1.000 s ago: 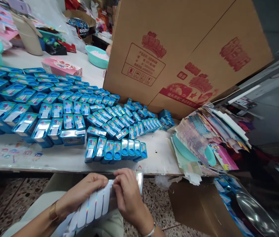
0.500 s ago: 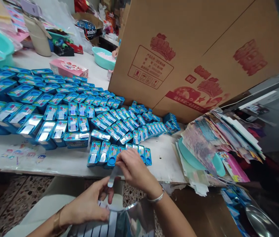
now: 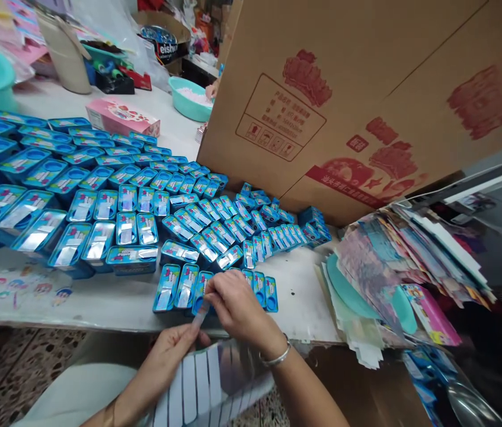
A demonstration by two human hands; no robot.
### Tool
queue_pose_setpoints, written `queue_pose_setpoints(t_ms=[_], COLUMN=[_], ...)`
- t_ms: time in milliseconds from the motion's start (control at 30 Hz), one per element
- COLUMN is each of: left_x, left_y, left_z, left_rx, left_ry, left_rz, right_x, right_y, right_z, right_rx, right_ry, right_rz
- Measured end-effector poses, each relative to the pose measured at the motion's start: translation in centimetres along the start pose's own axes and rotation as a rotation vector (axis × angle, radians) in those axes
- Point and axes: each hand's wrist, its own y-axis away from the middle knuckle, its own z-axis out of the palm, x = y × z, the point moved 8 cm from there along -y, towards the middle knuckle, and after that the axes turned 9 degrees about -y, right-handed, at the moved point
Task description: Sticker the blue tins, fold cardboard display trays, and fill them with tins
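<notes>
My right hand (image 3: pixel 237 305) is closed, pinching the upper end of a short, clear sticker strip (image 3: pixel 199 319) between thumb and fingers. At the strip's lower end, the thumb and fingers of my left hand (image 3: pixel 177 347) are pressed together on it. A shiny sheet of stickers (image 3: pixel 201 382), with rows of pale strips, lies against my left hand below the table edge. Whether its hidden fingers also grip the sheet I cannot tell. Just beyond my hands stands a row of blue lidded boxes (image 3: pixel 186 286), partly covered by my right hand.
Many more blue boxes (image 3: pixel 133 228) cover the white table (image 3: pixel 112 299). A tall cardboard carton (image 3: pixel 357 71) stands behind them. Stacked printed sheets (image 3: pixel 370 267) lie at right, above a metal bowl (image 3: pixel 473 406). Turquoise basins (image 3: pixel 188 110) and a pink box (image 3: pixel 121 117) are farther back.
My left hand has risen from the sheet's edge to the strip's lower end and closed on it. The sticker sheet has tilted into fuller view. The camera view has shifted slightly.
</notes>
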Motion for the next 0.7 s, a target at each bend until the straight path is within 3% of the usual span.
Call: queue_pose_setpoints(t_ms=[200, 367, 533, 700], left_x=[-0.6, -0.6, -1.8, -0.9], left_y=[-1.7, -2.6, -3.6, -3.5], left_z=[-0.2, -0.8, -0.7, -1.0], left_rx=[0.092, 0.207, 0.160, 0.191], left_ry=[0.016, 0.006, -0.008, -0.110], left_rz=[0.064, 0.086, 0.013, 0.082], right_x=[0.5, 1.3, 2.0, 1.8], right_y=[-1.1, -1.9, -2.3, -2.7], right_z=[1.2, 1.6, 0.9, 1.1], right_rx=[0.067, 0.091, 0.113, 0.188], right_ry=[0.174, 0.130, 0.108, 0.140], right_rz=[-0.039, -0.061, -0.025, -0.040])
